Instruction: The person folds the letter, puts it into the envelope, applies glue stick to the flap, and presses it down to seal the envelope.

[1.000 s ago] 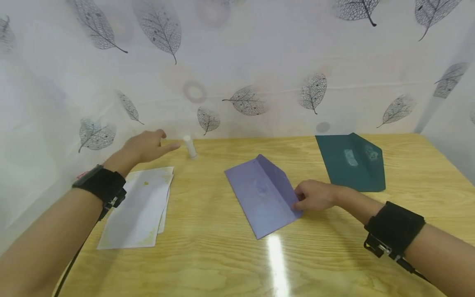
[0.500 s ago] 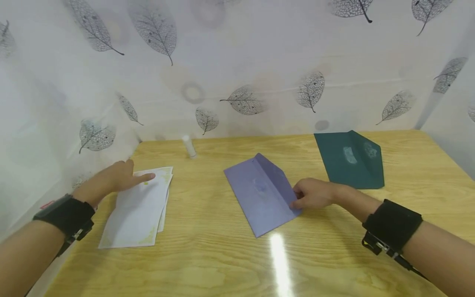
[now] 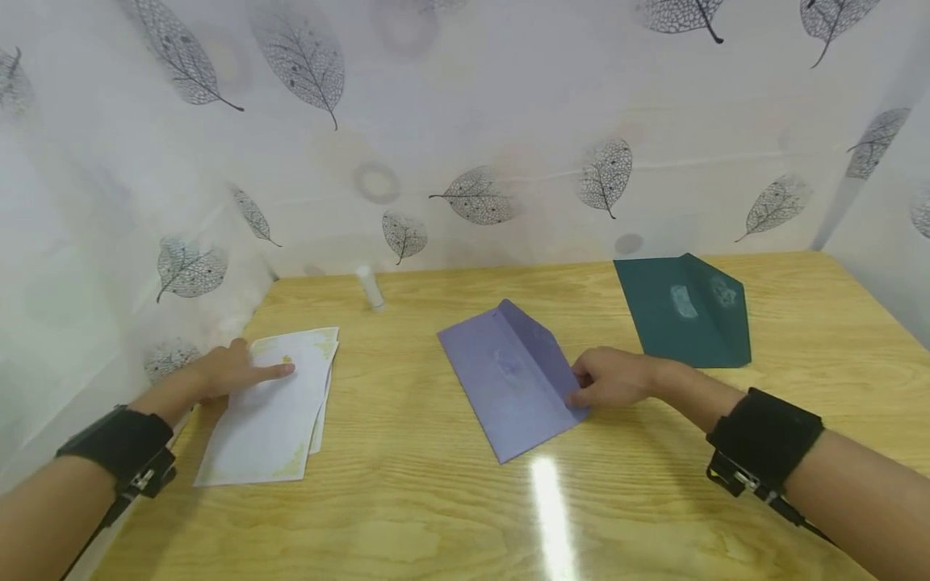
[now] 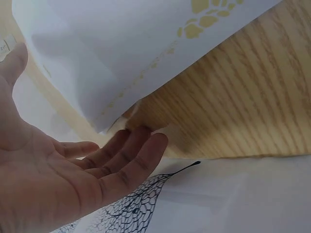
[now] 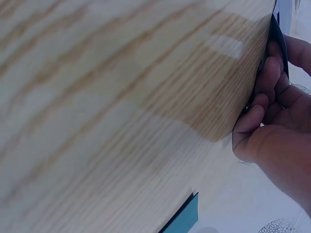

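My left hand (image 3: 227,371) is at the left edge of a small stack of white paper sheets (image 3: 265,428) with gold corner patterns. Its thumb reaches over the top sheet in the head view. In the left wrist view the fingers (image 4: 124,162) are loosely extended right at the paper's corner, and the thumb stands well apart from them. My right hand (image 3: 616,378) pinches the right edge of a purple envelope (image 3: 490,395), by its raised flap. The right wrist view shows the fingers (image 5: 265,80) curled around that edge, close to the tabletop.
A teal envelope (image 3: 661,327) with its flap unfolded and whitish patches lies at the back right. A small white capped tube (image 3: 370,287) stands behind the papers. Leaf-printed white cloth (image 3: 465,121) borders the back and sides of the wooden table (image 3: 407,508).
My left hand has come back and down from near the white tube to the left edge of the papers. The right hand keeps its hold on the purple envelope.
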Demonstrator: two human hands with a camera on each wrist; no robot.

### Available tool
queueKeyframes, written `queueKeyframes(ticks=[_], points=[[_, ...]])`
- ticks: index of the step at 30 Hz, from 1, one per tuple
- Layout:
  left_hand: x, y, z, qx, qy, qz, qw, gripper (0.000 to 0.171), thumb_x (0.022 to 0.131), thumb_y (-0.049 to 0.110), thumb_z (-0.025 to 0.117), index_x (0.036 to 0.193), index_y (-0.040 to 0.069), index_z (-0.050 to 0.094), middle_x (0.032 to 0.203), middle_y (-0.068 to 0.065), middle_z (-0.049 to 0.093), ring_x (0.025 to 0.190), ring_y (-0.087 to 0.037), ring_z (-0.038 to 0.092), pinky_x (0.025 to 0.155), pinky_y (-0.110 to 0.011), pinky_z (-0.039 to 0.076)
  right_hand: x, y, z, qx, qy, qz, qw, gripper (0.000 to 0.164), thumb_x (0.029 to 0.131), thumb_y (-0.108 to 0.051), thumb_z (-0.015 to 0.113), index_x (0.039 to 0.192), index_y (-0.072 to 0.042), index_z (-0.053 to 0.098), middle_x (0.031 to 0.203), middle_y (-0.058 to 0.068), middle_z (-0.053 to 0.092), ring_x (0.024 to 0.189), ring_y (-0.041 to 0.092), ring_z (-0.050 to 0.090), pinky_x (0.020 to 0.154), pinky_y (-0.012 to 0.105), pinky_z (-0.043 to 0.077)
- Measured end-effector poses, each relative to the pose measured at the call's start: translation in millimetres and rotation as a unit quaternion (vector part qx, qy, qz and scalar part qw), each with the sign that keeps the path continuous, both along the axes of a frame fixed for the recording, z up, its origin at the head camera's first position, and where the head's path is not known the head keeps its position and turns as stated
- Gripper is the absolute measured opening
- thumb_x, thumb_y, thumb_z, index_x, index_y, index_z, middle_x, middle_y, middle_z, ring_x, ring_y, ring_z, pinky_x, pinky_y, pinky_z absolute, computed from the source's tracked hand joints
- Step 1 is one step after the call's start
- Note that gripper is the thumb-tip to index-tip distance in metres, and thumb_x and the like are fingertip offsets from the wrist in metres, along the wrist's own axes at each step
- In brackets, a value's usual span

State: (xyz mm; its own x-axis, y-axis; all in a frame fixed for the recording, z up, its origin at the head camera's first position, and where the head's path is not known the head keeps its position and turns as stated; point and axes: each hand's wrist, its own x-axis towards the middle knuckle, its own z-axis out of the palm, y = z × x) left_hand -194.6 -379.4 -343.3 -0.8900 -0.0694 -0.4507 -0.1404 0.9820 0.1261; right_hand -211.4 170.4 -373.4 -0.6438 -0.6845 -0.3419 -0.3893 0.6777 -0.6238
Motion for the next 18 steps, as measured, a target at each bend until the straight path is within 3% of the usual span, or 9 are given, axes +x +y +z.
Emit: queueKeyframes(ticks=[3, 8, 12, 15, 18], points=[[-1.1, -2, -4.7, -0.023, 0.018, -0.019, 0.9994, 0.118, 0.084, 0.073, 0.058, 0.125, -0.033, 0.027, 0.105, -0.047, 0.051, 0.080, -0.038, 0.060, 0.067, -0.042, 0.054, -0.1, 1, -0.1, 0.000, 0.001, 0.000, 1.000, 0.025, 0.093, -0.023, 0.067, 0.071, -0.012, 0.061, 0.063, -0.008, 0.046, 0.059, 0.007, 0.041, 0.057, 0.024, 0.036], [-0.8, -2, -8.5, -0.029, 0.036, -0.051, 0.9976, 0.109, 0.083, 0.062, 0.068, 0.120, -0.033, 0.033, 0.099, -0.042, 0.055, 0.079, -0.036, 0.058, 0.073, -0.046, 0.054, -1.2, 1, -1.0, 0.002, -0.005, -0.001, 1.000, 0.025, 0.093, -0.022, 0.066, 0.071, -0.013, 0.061, 0.062, -0.007, 0.045, 0.058, 0.007, 0.040, 0.057, 0.024, 0.035], [1.9, 1, -7.9, -0.028, 0.043, -0.032, 0.9982, 0.110, 0.080, 0.062, 0.072, 0.119, -0.032, 0.031, 0.097, -0.043, 0.052, 0.080, -0.038, 0.057, 0.072, -0.047, 0.054, -1.5, 1, -1.3, 0.004, -0.010, -0.003, 1.000, 0.025, 0.094, -0.022, 0.066, 0.071, -0.012, 0.061, 0.063, -0.007, 0.045, 0.058, 0.008, 0.040, 0.057, 0.024, 0.035], [2.8, 1, -10.3, -0.039, 0.055, -0.016, 0.9976, 0.115, 0.077, 0.064, 0.074, 0.118, -0.032, 0.027, 0.100, -0.047, 0.047, 0.086, -0.047, 0.057, 0.077, -0.053, 0.054, -1.4, 1, -1.1, 0.005, -0.009, -0.003, 1.000, 0.024, 0.094, -0.022, 0.066, 0.072, -0.012, 0.062, 0.063, -0.007, 0.046, 0.059, 0.008, 0.041, 0.057, 0.024, 0.036], [3.8, 1, -13.0, -0.044, 0.080, -0.022, 0.9955, 0.118, 0.075, 0.063, 0.077, 0.119, -0.033, 0.026, 0.105, -0.051, 0.042, 0.095, -0.057, 0.055, 0.084, -0.060, 0.051, -1.3, 1, -0.9, 0.003, -0.007, -0.003, 1.000, 0.025, 0.093, -0.023, 0.067, 0.072, -0.012, 0.061, 0.063, -0.007, 0.046, 0.060, 0.008, 0.041, 0.058, 0.024, 0.036]])
